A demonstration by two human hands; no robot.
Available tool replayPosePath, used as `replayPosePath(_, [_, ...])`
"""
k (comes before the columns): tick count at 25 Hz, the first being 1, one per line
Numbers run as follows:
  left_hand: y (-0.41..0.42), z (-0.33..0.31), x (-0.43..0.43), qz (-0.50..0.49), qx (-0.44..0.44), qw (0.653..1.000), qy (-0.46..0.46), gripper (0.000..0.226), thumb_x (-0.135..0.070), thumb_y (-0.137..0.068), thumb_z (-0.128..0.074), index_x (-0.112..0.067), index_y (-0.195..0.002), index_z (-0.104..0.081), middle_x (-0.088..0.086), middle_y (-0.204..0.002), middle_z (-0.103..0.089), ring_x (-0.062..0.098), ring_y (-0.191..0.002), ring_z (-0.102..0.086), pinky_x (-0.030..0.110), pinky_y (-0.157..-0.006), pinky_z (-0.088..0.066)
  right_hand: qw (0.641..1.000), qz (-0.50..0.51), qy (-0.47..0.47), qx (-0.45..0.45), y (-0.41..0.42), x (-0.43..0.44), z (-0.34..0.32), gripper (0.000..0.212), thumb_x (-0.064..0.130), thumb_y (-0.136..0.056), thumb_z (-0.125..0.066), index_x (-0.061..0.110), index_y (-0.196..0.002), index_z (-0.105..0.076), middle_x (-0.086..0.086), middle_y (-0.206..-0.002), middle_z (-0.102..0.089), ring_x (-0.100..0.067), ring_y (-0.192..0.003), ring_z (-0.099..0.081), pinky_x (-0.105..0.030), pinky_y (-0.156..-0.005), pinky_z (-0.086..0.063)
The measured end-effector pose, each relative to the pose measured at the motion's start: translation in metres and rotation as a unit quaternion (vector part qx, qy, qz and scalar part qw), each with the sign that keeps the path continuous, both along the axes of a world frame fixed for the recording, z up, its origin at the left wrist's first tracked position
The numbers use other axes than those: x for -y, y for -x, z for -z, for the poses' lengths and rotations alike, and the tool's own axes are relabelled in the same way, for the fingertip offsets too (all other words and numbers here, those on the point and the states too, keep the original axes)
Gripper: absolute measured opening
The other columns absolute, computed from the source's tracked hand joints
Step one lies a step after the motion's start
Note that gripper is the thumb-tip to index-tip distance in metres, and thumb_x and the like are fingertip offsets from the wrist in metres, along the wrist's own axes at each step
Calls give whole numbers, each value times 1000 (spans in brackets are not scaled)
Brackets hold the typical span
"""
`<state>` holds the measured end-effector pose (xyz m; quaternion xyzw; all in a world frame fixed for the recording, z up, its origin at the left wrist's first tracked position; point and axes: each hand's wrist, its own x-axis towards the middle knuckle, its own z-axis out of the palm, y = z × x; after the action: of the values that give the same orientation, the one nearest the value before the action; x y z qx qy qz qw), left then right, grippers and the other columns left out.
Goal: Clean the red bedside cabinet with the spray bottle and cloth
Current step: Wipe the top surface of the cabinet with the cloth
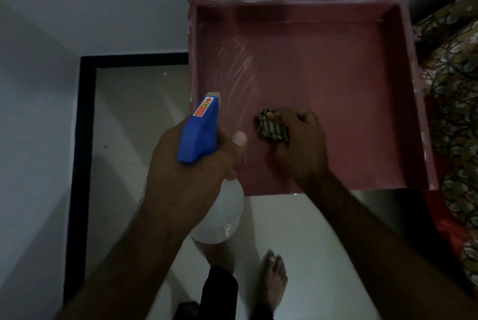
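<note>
A: What takes up most of the view?

B: The red cabinet (336, 81), seen from straight above. Its top is a shallow recess with a raised rim all round, and it stands against the pale wall (103, 9). Wet streaks shine on the left part of the recess.

A: And around it?

B: A light tiled floor (134, 102) to the left and in front, edged by a black skirting strip (82, 123). On the right, a patterned leafy bedspread (455, 102) lies just beside the cabinet's right rim.

A: Where are the hands?

B: The left hand (186, 177) is out over the cabinet's front left corner, clamped round the neck of the spray bottle (204, 133). The bottle has a blue trigger head with a red label and a whitish body that hangs down below the hand. Its nozzle points away toward the streaked area, and the thumb lies up alongside the head.

A: The other?

B: The right hand (302, 143) is pressed down on the cabinet top, in the front middle of the recess, fingers closed on a bunched striped cloth (271, 127). The cloth pokes out to the left of the fingers, touching the red surface.

A: Anything smaller?

B: A bare foot (274, 278) on the floor below the cabinet, with a dark trouser leg (219, 293) just beside it.
</note>
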<state>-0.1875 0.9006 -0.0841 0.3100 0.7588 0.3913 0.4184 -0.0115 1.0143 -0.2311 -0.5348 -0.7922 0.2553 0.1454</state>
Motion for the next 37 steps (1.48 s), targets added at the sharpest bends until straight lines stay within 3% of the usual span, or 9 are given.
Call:
replayPosePath(4, [-19, 0, 23, -8, -6, 1000, 13, 44, -70, -67, -58, -27, -80, -61, -6, -68, -73, 6, -64, -71, 23, -62, -47, 999, -34, -14, 18, -20, 22, 1, 66, 7, -64, -61, 28, -126, -67, -4, -119, -67, -26, -112, -57, -44, -90, -54])
replayPosePath(9, [-39, 11, 53, -26, 0, 1000, 16, 42, -56, -74, -65, -15, -83, -65, 3, -69, -73, 9, -64, -71, 11, -59, -50, 998, -54, -4, 9, -52, 50, -1, 69, 0, -63, -61, 24, -128, -68, -6, -119, -63, -22, -109, -56, -20, -93, -41])
replayPosePath(11, [-45, 18, 63, -37, 16, 999, 24, 40, -53, -76, -68, -13, -84, -65, 6, -70, -72, 10, -63, -71, 5, -58, -48, 998, -69, -2, 16, -65, 52, -3, 71, 1, -63, -58, 25, -129, -68, -6, -121, -63, -21, -111, -54, -17, -92, -38])
replayPosePath(15, [-51, 39, 80, -35, 27, 997, 59, 23, -40, -84, -74, -19, -86, -63, 7, -72, -71, 10, -62, -70, 6, -54, -48, 999, 3, -24, 30, -86, 47, -4, 67, 9, -66, -56, 29, -130, -64, -8, -119, -67, -27, -110, -55, -30, -92, -46])
replayPosePath(18, [-54, 54, 93, -32, 21, 996, 77, 23, -30, -88, -76, -10, -92, -65, 12, -78, -70, 13, -62, -69, 8, -52, -48, 996, 84, -20, 24, -87, 49, -2, 67, 2, -70, -62, 28, -132, -59, -16, -115, -60, -29, -105, -53, -29, -85, -44])
replayPosePath(24, [-54, 67, 105, -17, 14, 996, 86, 27, -27, -89, -76, -3, -89, -64, 19, -78, -68, 14, -62, -67, 6, -51, -47, 995, 95, -14, 21, -87, 50, 0, 70, 0, -71, -61, 29, -135, -58, -18, -116, -57, -31, -104, -54, -28, -89, -45])
replayPosePath(28, [-55, 69, 104, 18, -30, 995, 99, 30, -32, -90, -74, -5, -84, -64, 12, -72, -70, 10, -59, -65, 6, -54, -46, 995, 101, -15, 22, -87, 51, 2, 71, -1, -72, -63, 30, -135, -56, -19, -116, -56, -33, -102, -58, -23, -87, -39])
replayPosePath(32, [-54, 64, 97, -26, 2, 997, 73, 29, -29, -89, -76, -3, -91, -63, 17, -79, -69, 17, -62, -68, 9, -53, -49, 995, 101, -15, 17, -87, 51, 3, 71, 0, -70, -62, 29, -135, -57, -19, -113, -57, -28, -101, -53, -22, -84, -40])
replayPosePath(37, [-51, 55, 86, -40, -12, 998, 39, 33, -30, -90, -75, 0, -90, -61, 21, -78, -68, 17, -64, -68, 6, -52, -47, 995, 101, -11, 21, -86, 52, 1, 71, 1, -71, -62, 28, -136, -57, -19, -114, -58, -30, -104, -53, -30, -89, -46])
